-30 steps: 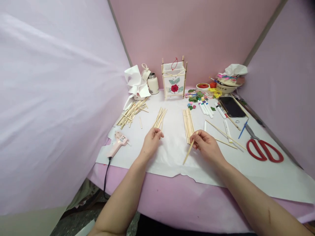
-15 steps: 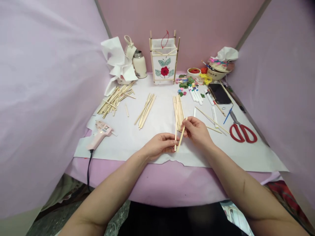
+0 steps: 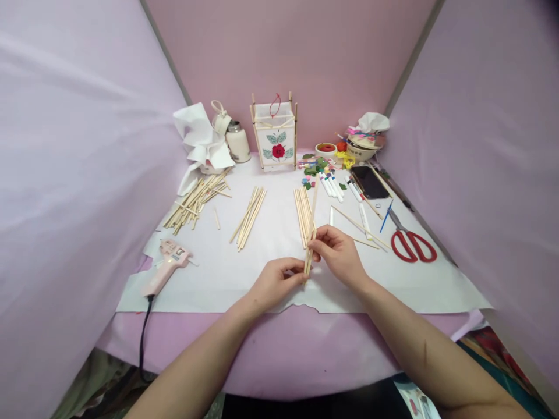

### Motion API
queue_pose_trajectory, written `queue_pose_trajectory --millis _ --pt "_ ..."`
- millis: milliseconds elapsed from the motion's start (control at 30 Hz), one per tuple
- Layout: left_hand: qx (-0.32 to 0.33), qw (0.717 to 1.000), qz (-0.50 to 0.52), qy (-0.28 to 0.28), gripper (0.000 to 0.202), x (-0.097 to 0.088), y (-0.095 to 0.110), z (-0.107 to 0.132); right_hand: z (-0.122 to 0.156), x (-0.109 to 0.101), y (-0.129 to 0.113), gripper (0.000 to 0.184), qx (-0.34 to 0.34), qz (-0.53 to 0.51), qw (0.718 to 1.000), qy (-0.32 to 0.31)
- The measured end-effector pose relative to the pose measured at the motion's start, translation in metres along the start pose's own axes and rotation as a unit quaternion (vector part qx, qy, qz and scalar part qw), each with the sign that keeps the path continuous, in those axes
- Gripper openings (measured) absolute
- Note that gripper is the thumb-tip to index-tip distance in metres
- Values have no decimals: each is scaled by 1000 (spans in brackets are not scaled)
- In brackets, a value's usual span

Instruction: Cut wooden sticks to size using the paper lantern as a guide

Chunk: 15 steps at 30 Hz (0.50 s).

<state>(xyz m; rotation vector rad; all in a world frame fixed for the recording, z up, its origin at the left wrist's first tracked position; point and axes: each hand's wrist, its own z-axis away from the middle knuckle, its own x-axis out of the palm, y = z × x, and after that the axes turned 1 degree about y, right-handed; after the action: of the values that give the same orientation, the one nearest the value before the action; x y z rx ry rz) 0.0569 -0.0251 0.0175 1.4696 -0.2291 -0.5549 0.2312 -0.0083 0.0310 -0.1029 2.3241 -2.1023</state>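
Two pale wooden sticks (image 3: 312, 206) are held side by side near the front edge of the white paper, one reaching higher than the other. My left hand (image 3: 279, 280) pinches them at their lower ends. My right hand (image 3: 335, 251) has thumb and fingers closed on the sticks higher up, around the top of the shorter one. Just behind the hands lies a row of wooden sticks (image 3: 301, 212), partly covered by the held ones. Another small bundle of sticks (image 3: 251, 218) lies to the left.
A pink glue gun (image 3: 168, 266) lies at left, below a loose stick pile (image 3: 196, 201). At the back stands a lantern (image 3: 276, 139) with a rose picture, beside a cream jar (image 3: 238, 142). Right are white markers (image 3: 332, 186), a phone (image 3: 370, 181) and red-handled scissors (image 3: 413, 244).
The two sticks, earlier apart at an angle, are now brought together side by side. My right hand has moved closer to my left. The camera view has tilted up.
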Motion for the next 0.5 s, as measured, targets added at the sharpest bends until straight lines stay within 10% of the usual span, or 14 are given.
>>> queue_pose_trajectory --millis 167,500 --pt "134 971 -182 81 17 -4 -5 -2 8 3 -3 15 -75 42 995 -41" --pt "116 970 -196 89 15 -4 -13 -6 6 12 3 14 -161 159 971 -77"
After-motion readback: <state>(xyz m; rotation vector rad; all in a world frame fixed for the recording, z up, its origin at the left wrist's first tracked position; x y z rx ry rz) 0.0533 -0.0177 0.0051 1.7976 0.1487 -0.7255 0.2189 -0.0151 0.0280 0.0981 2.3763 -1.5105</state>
